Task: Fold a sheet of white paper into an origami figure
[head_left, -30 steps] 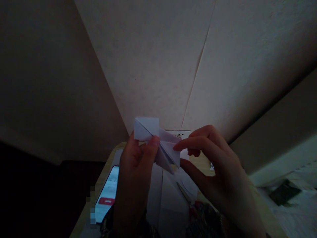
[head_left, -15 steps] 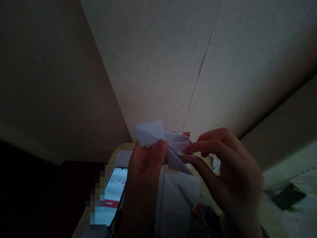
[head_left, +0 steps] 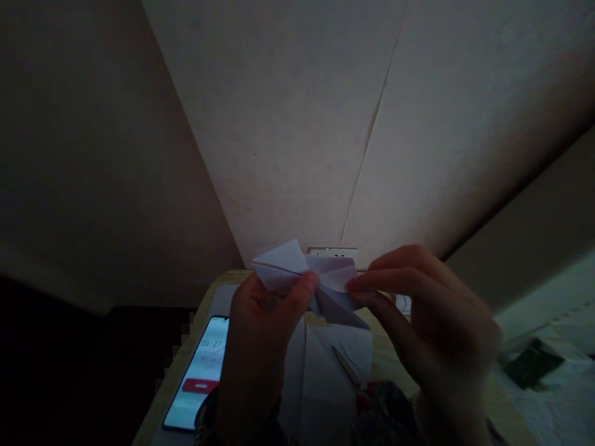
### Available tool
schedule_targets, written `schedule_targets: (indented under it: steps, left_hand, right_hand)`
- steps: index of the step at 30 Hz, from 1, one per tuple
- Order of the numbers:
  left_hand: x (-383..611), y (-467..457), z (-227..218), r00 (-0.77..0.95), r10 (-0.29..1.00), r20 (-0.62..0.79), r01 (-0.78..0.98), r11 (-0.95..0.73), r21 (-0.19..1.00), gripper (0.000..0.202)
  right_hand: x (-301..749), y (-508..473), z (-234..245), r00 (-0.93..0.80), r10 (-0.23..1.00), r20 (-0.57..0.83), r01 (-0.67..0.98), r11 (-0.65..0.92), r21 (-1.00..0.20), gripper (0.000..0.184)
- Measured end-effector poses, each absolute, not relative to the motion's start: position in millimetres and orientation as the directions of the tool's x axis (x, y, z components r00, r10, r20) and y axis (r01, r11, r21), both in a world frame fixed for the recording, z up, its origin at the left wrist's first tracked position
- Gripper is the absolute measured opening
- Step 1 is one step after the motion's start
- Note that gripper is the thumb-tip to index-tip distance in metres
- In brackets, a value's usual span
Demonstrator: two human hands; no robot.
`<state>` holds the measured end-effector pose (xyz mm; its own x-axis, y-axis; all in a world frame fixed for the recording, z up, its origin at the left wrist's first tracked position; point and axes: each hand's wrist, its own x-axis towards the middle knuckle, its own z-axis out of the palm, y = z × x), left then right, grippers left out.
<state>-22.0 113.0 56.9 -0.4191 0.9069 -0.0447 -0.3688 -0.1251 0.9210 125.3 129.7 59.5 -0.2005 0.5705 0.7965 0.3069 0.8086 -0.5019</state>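
Folded paper (head_left: 309,279) has tilted flatter, pinched between both hands' fingers (head_left: 307,286)

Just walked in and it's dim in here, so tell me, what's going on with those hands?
A person holds a small folded white paper piece up in both bare hands. The left hand pinches its left side with the thumb on top; the right hand grips its right end with fingertips. Below, on a light wooden table, lie loose white paper sheets, a lit smartphone and scissors.

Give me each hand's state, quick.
Left hand: closed on the folded white paper piece.
Right hand: pinching the same paper's right side.
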Motion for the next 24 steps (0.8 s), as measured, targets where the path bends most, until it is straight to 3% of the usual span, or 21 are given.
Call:
schedule_targets:
  steps: [3, 11, 19, 24]
  left_hand:
    - [-18, 112, 58, -0.461, 0.887, -0.020, -0.372, -0.173, 0.912, 0.015]
    - [-5, 109, 65, -0.558, 0.828, 0.053, -0.365, -0.302, 0.881, 0.018]
    - [-3, 104, 72, -0.519, 0.853, 0.046, -0.319, -0.244, 0.916, 0.017]
    - [-8, 103, 67, -0.525, 0.850, -0.038, -0.268, -0.123, 0.956, 0.012]
  right_hand:
    - [124, 131, 59, -0.187, 0.544, 0.818, 0.302, 0.824, -0.479, 0.013]
    - [117, 127, 59, -0.078, 0.583, 0.809, 0.209, 0.803, -0.558, 0.021]
    - [121, 124, 64, -0.092, 0.654, 0.751, 0.227, 0.748, -0.623, 0.022]
    - [127, 130, 64, -0.179, 0.628, 0.758, 0.240, 0.775, -0.585, 0.017]
